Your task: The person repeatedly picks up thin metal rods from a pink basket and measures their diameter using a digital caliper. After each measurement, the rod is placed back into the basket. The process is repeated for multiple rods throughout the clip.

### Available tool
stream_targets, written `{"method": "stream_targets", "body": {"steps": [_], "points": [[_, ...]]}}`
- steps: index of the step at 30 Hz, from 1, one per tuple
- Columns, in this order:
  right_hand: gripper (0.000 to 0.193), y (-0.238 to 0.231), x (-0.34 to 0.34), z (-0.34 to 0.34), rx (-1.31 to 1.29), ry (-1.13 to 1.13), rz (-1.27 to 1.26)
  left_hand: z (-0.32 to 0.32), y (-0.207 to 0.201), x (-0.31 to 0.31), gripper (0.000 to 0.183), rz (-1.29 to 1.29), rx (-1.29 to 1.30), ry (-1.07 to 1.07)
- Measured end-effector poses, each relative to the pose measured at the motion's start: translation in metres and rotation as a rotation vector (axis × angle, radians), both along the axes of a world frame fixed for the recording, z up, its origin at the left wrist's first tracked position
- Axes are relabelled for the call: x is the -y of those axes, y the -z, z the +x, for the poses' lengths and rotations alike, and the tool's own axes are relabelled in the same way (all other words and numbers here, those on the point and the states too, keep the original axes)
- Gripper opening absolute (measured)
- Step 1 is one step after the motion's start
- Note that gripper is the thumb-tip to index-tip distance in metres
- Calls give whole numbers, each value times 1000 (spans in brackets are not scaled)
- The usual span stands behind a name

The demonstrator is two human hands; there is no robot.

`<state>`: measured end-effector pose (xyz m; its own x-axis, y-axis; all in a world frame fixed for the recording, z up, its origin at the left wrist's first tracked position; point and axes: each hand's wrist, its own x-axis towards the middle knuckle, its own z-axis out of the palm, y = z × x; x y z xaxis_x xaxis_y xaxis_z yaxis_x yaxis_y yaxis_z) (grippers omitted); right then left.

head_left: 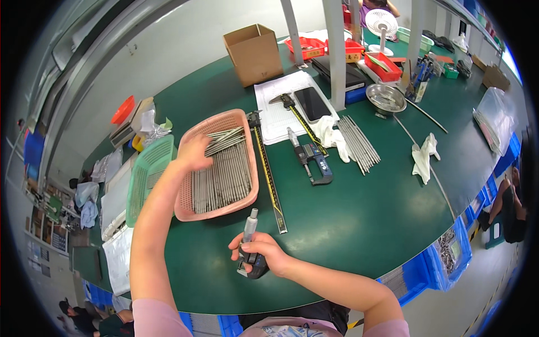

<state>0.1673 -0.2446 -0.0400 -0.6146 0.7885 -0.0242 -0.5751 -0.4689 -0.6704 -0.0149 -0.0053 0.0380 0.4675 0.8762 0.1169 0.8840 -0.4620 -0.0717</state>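
Note:
My left hand (193, 154) reaches into a pink plastic basket (254, 185), its fingers closed at the ends of some loose metal rods (225, 137) that lie crosswise on top. Their exact grip is partly hidden by the hand. Below these, a row of similar rods fills the basket side by side. Close to the table's near edge, my right hand (264, 254) is wrapped round a digital micrometer (250, 226), thimble pointing up and away. No rod shows in its frame, though the fingers cover part of it.
Right of the basket lie a long caliper (268, 174), a second micrometer (310, 160), another caliper (303, 122) on papers, a phone (313, 104), white gloves (331, 136) and a group of rods (359, 145). A green basket (137, 185) stands left; a cardboard box (252, 56) is behind.

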Motion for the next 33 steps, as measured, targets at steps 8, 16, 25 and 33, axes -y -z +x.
{"method": "stream_targets", "body": {"steps": [8, 16, 25, 33], "points": [[31, -4, 2, 5, -6, 47, -21, 4, 14, -9, 68, 29, -146, -75], [38, -1, 0, 2, 0, 11, -28, 12, 12, -42, 67, -42, -158, -67], [29, -4, -1, 2, -63, 5, -90, 15, 13, -63, 58, -341, -126, -87], [28, -5, -3, 6, -45, 17, -107, 14, 13, -68, 61, -399, -51, 21]]}}
